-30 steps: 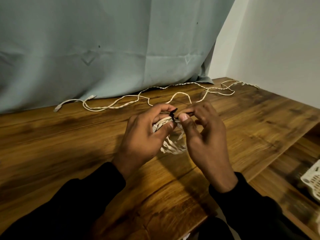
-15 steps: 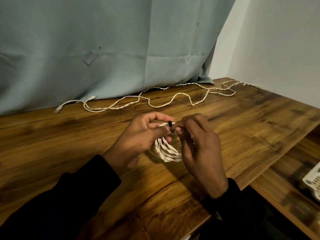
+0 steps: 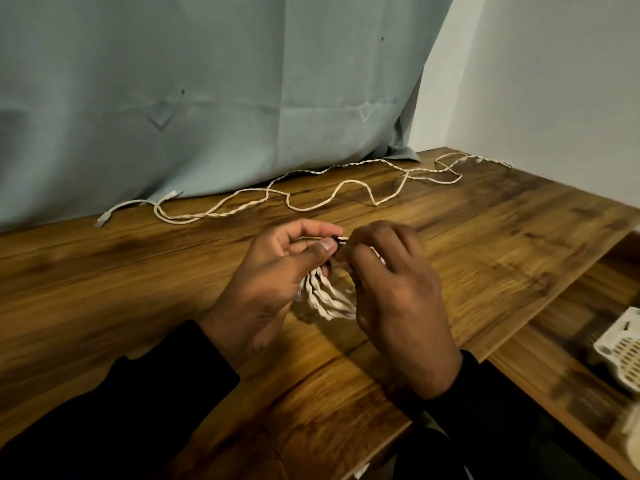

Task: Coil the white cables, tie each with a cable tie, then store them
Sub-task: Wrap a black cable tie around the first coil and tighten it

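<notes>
A coiled white cable hangs between my two hands just above the wooden table. My left hand grips the top of the coil, thumb pressed near a small black cable tie. My right hand pinches the tie and coil top from the other side, fingers curled. A second white cable lies loose and uncoiled along the back of the table, one plug end at the far left.
A blue-grey cloth hangs behind the table. A lower wooden shelf sits to the right, with a white perforated basket at its right edge. A white wall stands at the right.
Both hands with the coil have dropped lower and nearer to me over the last second. The black tie's free end no longer sticks up.
</notes>
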